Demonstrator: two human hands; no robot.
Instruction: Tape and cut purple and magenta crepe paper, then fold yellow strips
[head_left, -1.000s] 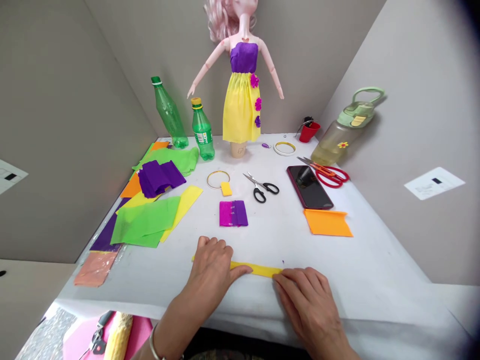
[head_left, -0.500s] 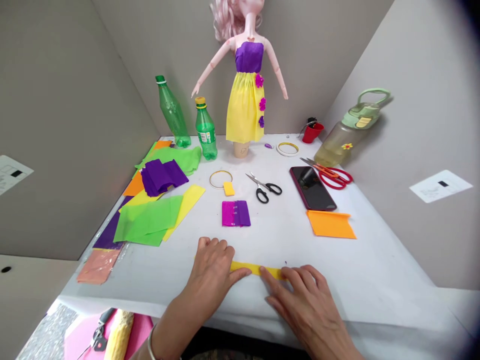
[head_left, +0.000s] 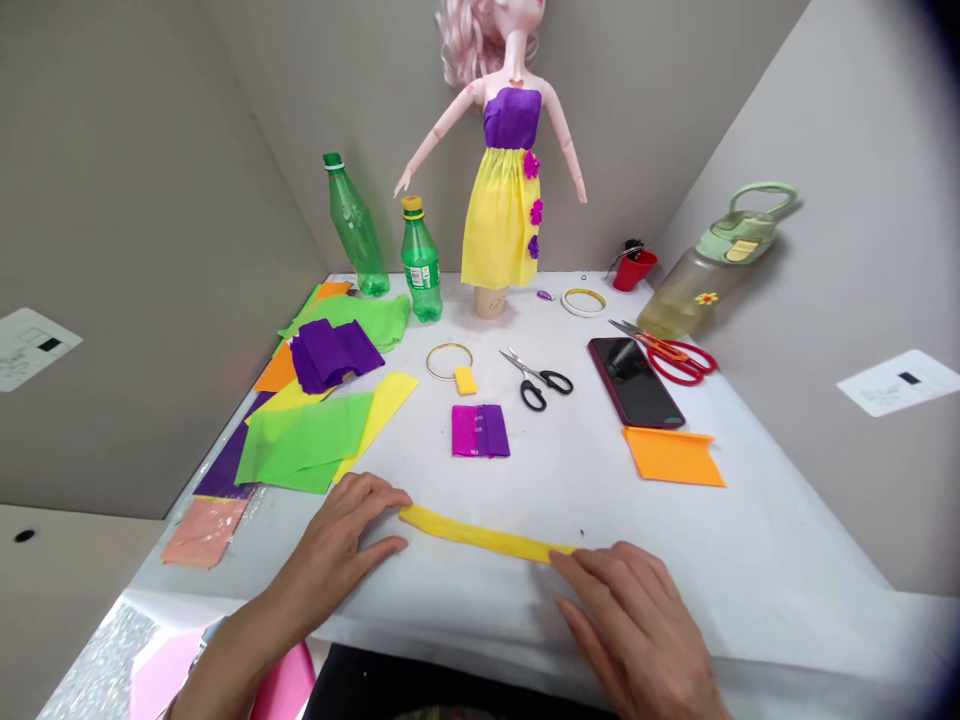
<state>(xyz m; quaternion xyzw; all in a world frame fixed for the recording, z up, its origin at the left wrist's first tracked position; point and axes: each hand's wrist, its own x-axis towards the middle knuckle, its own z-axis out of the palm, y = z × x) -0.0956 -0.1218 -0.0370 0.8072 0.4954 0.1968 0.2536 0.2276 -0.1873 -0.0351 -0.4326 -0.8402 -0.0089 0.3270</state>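
A narrow folded strip of yellow crepe paper (head_left: 480, 534) lies flat near the front edge of the white table (head_left: 750, 560). My left hand (head_left: 341, 535) rests flat on the table with its fingertips at the strip's left end. My right hand (head_left: 637, 620) lies palm down with its fingertips pressing on the strip's right end. Neither hand grips anything. The middle of the strip is fully uncovered between the two hands.
Behind the strip lie a magenta-purple folded piece (head_left: 480, 431), black scissors (head_left: 541, 378), a phone (head_left: 634, 380), orange paper (head_left: 673, 456) and red scissors (head_left: 675, 352). Crepe sheets (head_left: 307, 440) pile at left. Two green bottles (head_left: 420, 262), a dressed doll (head_left: 506, 200) and a jug (head_left: 705, 275) stand at the back.
My left hand slid left along the strip, off its middle to its left end, uncovering most of it. My right hand stayed on the right end. The view shifted slightly.
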